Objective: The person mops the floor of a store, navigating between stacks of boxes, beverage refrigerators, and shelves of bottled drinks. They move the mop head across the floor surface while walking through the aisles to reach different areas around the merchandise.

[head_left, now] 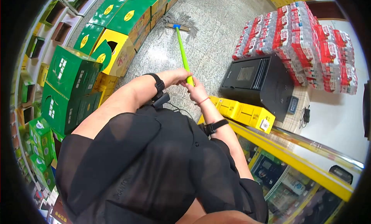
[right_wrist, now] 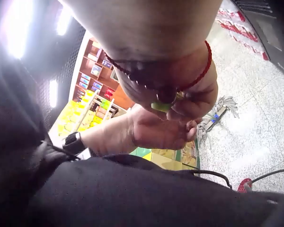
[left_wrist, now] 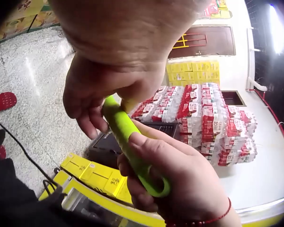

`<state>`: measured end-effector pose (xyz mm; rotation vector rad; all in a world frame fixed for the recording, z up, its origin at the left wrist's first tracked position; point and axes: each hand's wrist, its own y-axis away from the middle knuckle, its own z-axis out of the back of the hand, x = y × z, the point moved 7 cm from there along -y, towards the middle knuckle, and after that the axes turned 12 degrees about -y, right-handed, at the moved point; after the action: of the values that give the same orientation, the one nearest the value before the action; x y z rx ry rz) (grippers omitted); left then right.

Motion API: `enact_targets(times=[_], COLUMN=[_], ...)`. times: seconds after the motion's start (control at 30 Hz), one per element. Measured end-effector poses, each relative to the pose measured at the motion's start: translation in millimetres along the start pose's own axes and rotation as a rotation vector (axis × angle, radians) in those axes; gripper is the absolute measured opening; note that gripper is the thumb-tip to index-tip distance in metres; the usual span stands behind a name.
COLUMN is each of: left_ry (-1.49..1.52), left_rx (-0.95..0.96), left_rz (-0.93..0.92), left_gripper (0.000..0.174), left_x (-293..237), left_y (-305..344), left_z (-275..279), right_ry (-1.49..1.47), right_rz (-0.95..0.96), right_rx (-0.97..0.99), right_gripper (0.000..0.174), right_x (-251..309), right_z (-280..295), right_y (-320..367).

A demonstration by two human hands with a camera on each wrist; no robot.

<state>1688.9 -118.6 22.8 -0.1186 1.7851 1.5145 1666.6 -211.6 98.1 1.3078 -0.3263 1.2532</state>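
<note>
With left hand [head_left: 179, 75] and right hand [head_left: 197, 91] fingers curled round the mop handle [head_left: 182, 52], a wide sweep could knock the mop head [head_left: 181, 23] into the cartons [head_left: 129, 16].

Mop [head_left: 182, 50] on floor [head_left: 216, 42] ahead, cartons [head_left: 116, 27] left, bottle packs [head_left: 305, 38] right.

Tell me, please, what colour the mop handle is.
The mop handle is bright lime green, clearest in the head view.
</note>
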Motion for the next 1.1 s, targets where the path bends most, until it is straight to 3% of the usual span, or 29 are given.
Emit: enact_targets(times=[0.03, 0.2, 0.27, 0.4, 0.6, 0.73, 0.8, 0.83, 0.93, 1.0, 1.1], left_ry=[0.028, 0.098, 0.026, -0.167, -0.316, -0.359, -0.353, -0.345, -0.33, -0.364, -0.432], left_rx=[-0.011, -0.103, -0.086, -0.122, -0.022, 0.1, 0.141, 0.15, 0.196, 0.25, 0.347], left_rz=[-0.018, -0.085, -0.123, -0.21, -0.131, -0.149, -0.09, -0.082, -0.056, -0.043, 0.014], left_gripper=[0.03, 0.031, 0.032, 0.041, 0.044, 0.051, 0.052, 0.052, 0.053, 0.054, 0.056], left_x=[-13, -62, -76, -81, -42, -9, 15, 26, 62, 81, 108], left_y=[1, -14, -17, -29, -59, -41, -28, -22, -8, 3, 31], left_z=[21, 106, 125, 134, 80, 29, -1, -15, -60, -89, -134], right_ry=[-0.061, -0.044, -0.104, -0.031, 0.044, -0.018, -0.025, -0.02, -0.061, -0.021, -0.14], right_rz=[-0.092, -0.145, -0.264, -0.308, -0.301, -0.278, -0.382, -0.283, -0.307, -0.217, -0.395], right_rx=[-0.004, 0.017, 0.056, 0.085, -0.023, -0.031, 0.022, 0.002, 0.048, 0.024, 0.055], right_gripper=[0.052, 0.045, 0.042, 0.042, 0.066, 0.064, 0.067, 0.064, 0.062, 0.061, 0.061], right_x=[19, 80, 85, 60, 23, -7, -15, -24, -44, -52, -65], right_z=[-1, -2, -3, 0, 2, -2, -4, -4, -6, -4, -3], right_y=[-14, -100, -114, -117, -51, 13, 59, 77, 147, 192, 262])
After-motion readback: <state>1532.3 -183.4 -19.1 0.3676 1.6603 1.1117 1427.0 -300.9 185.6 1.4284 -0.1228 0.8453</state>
